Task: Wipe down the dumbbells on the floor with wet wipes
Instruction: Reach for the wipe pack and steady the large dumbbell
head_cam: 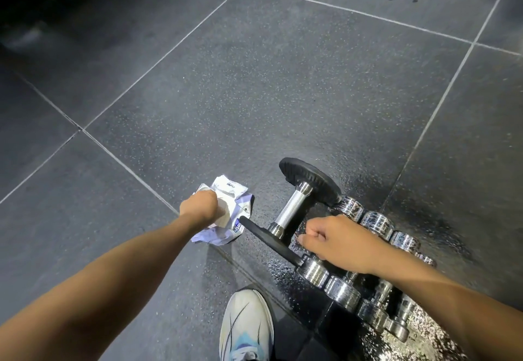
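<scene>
Both down: L hand point(199, 206) grips wipes pack point(237, 191), R hand point(336, 240) fisted.

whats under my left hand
A crumpled white wipes pack lies on the floor under the left hand. The hand covers the pack's opening and its own fingers, so whether they pinch a wipe cannot be seen.

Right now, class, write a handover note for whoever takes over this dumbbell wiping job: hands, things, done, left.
Left hand grips the wet wipes pack on the floor.
Right hand is curled, nothing visible in it, over the chrome dumbbells.
Black dumbbell lies between pack and chrome row.
No wipe is on any dumbbell; how much is already wiped cannot be told.
</scene>
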